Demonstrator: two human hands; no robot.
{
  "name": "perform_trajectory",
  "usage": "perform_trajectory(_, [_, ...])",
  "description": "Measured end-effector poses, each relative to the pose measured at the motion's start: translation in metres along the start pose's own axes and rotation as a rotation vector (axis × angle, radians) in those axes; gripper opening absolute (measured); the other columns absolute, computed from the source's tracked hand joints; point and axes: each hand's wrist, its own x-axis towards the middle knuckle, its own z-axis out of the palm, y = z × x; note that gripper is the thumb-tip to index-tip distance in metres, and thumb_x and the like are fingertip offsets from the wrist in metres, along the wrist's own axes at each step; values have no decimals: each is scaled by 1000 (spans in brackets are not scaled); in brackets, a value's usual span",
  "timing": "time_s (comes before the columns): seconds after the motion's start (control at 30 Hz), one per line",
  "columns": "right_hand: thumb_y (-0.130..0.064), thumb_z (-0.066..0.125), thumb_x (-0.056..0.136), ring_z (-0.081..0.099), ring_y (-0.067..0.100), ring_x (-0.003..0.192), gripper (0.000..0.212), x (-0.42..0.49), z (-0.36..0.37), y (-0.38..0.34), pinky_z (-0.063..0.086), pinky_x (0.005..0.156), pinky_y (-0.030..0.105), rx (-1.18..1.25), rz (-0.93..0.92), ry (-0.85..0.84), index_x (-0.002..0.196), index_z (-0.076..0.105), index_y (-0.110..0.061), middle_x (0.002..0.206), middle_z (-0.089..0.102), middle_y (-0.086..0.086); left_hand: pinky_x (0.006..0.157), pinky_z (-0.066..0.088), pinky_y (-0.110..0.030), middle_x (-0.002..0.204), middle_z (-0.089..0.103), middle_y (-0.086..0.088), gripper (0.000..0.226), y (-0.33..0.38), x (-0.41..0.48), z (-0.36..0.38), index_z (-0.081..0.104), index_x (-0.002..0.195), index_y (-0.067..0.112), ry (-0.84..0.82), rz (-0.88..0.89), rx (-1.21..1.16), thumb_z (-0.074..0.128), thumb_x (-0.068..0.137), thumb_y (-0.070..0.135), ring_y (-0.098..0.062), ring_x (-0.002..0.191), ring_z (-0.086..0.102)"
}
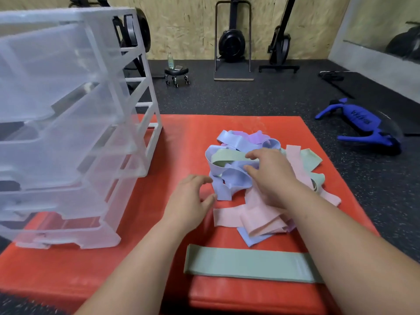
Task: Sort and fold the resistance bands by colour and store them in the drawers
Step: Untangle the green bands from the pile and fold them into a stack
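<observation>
A tangled pile of resistance bands (236, 176) in blue, pink, green and purple lies in the middle of the red mat (181, 137). My right hand (270, 176) rests on top of the pile, fingers spread toward a green band (225, 157). My left hand (188, 201) hovers at the pile's left edge with loosely curled fingers, holding nothing. One green band (247, 262) lies flat and alone near the mat's front edge. A clear plastic drawer unit (68, 133) stands on the mat to the left, its drawers pulled partly out.
Black rubber gym floor surrounds the mat. A blue exercise device (363, 126) lies on the floor to the right. A small wheeled stool (176, 73) and upright exercise machines (233, 42) stand by the far wooden wall.
</observation>
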Motion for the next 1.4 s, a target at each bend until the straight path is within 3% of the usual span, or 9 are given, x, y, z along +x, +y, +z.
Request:
perform_trajectory(0.13, [-48,61,89,43,31,139,40,41,18,-2,46,101,45,-221,79,-116,127,67,-39,131,65,5,96,48,-33,121,66,7,37,-5,13,5,70,127,27,23,-21,-37,74,91,34,-17,112,61])
perform_trajectory(0.37, [-28,61,89,47,31,128,34,65,21,12,38,99,40,-364,357,-133,122,64,-39,131,61,0,100,43,-26,123,65,10,34,-2,24,14,69,127,28,34,-28,-82,71,93,32,-13,118,57])
perform_trajectory(0.53, [-13,58,84,61,26,109,38,53,13,20,44,93,39,-159,268,21,100,71,-44,104,73,-11,97,44,-27,123,64,12,33,7,20,12,69,126,30,21,-31,-101,70,93,33,-13,117,57])
perform_trajectory(0.7, [-5,70,81,69,17,86,41,28,-17,9,57,83,36,275,116,148,111,72,-34,83,71,-9,97,46,-29,121,65,14,30,17,12,3,70,123,32,34,-5,-131,71,93,33,-13,114,59])
perform_trajectory(0.83, [-2,78,81,70,13,76,41,-10,-47,-15,62,85,39,669,51,197,111,74,-29,85,74,-3,95,50,-29,119,68,18,32,31,7,-8,71,125,29,93,8,-253,74,93,26,-4,108,62])
perform_trajectory(1.0, [3,81,83,74,12,87,36,-75,-44,-44,59,82,25,878,34,112,109,73,-21,93,77,0,90,55,-27,115,76,21,21,61,-3,-21,75,123,30,-8,-31,-559,64,105,29,1,106,68])
perform_trajectory(1.13, [6,77,86,76,17,99,30,-101,-24,-54,60,88,27,941,0,-165,110,69,-10,103,79,6,95,60,-35,109,81,5,24,68,-14,-22,79,118,20,-116,-157,-803,57,110,25,-14,107,75])
perform_trajectory(1.23, [10,68,88,77,14,97,31,-102,-16,-53,59,87,27,864,-27,-180,109,70,-13,101,80,1,91,64,-41,102,82,-9,22,53,-16,-22,79,114,10,-83,-272,-845,58,108,11,-29,100,78])
perform_trajectory(1.4, [-14,75,87,68,-3,91,32,-95,-18,-44,49,81,14,465,-64,67,107,72,-39,108,73,-24,72,61,-26,85,70,-8,22,38,-18,-39,76,116,-2,-88,-286,-871,58,108,8,-11,65,60])
